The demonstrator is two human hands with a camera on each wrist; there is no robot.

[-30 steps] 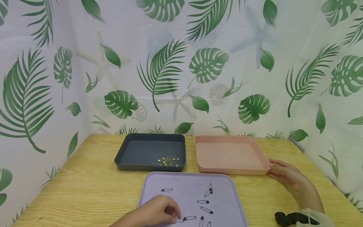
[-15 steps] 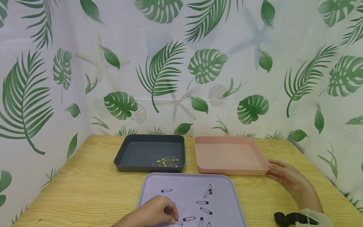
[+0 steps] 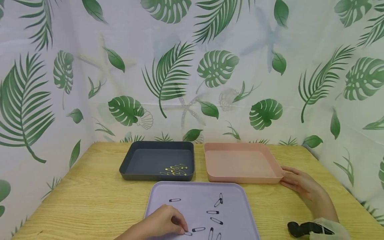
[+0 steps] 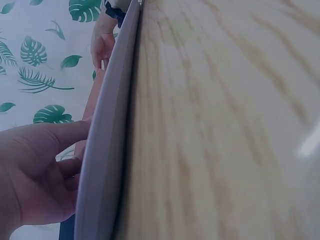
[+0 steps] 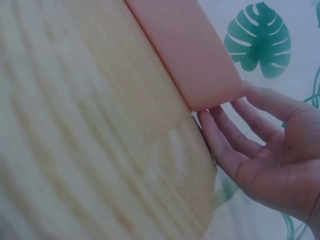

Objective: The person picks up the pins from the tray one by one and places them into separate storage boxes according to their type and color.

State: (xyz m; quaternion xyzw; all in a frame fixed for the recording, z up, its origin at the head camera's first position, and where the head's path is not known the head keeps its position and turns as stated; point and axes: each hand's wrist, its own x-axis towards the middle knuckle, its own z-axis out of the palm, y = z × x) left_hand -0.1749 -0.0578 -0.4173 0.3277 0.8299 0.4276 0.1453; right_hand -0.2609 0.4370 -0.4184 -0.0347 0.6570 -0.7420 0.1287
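On the lilac tray [image 3: 198, 190], my left hand [image 3: 163, 220] pinches a black-headed safety pin [image 3: 188, 233] between thumb and fingers, low over the surface. More black safety pins [image 3: 212, 212] lie scattered to its right, and a single one is farther back on the left. The left wrist view has the tray's side wall [image 4: 107, 135] hiding the fingertips of the left hand [image 4: 40, 170]. My right hand [image 3: 303, 186] rests its fingers against the right front corner of the pink tray [image 3: 244, 179]; the right wrist view shows these fingers [image 5: 260, 120] extended and touching that corner.
A dark blue-grey tray [image 3: 150, 156] with several gold safety pins [image 3: 175, 169] in its right front part stands left of the pink one, behind the lilac tray. All sit on a wooden table [image 3: 90, 200]. A leaf-patterned curtain [image 3: 186, 66] closes off the back and sides.
The pinched safety pin has shifted and turned slightly in the left hand's fingertips, a little apart from the neighbouring pin. The right hand keeps its place. The whole head view has drifted slightly.
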